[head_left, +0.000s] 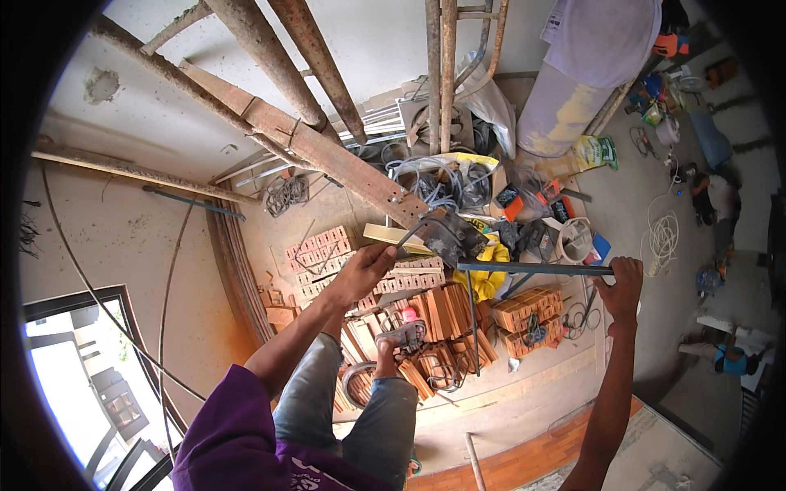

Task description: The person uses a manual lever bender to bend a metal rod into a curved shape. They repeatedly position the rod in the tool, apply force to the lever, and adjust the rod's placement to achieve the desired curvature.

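Observation:
My right hand [620,288] is closed around the right end of a long dark metal bar [532,268]. The bar lies nearly level, and its left end meets a dark block-like metal piece [450,236] at the end of a wooden plank [344,164]. My left hand [364,272] pinches a thin dark rod [413,231] that reaches up to the same block. How rod, bar and block join cannot be made out. A thin dark rod [472,323] hangs down from near the bar's left end.
Below me lie stacked bricks [323,250], more orange bricks [524,315] and a yellow bag [490,278]. Rusty scaffold pipes [270,61] stand ahead. Coiled cable [661,237] lies on the floor at right, where other people [719,200] are visible. A window [102,368] is at left.

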Tool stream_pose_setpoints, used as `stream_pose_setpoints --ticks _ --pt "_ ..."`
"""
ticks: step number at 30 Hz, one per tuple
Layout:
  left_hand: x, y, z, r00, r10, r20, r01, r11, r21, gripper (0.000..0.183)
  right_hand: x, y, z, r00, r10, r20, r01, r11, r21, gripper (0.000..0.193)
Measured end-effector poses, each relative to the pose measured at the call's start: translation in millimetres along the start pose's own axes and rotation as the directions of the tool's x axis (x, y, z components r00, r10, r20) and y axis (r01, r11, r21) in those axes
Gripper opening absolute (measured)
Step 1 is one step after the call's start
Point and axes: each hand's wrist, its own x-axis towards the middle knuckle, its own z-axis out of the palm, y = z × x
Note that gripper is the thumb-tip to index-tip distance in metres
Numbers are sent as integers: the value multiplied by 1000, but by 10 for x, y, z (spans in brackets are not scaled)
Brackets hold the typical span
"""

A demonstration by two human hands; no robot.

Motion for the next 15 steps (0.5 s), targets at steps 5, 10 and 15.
stream_pose_setpoints --ticks 5,10,15 --pt "96 -198 27 1000 -6 1 6 999 -48 49 -154 -39 58 997 67 -47 -66 998 23 46" --pt "213 -428 107 988 132 -81 -131 991 18 41 -971 -377 499 941 326 -96 -300 929 217 30" --pt "200 -457 140 981 88 -171 -88 996 8 34 -1932 -1581 754 710 678 189 -630 493 600 47"
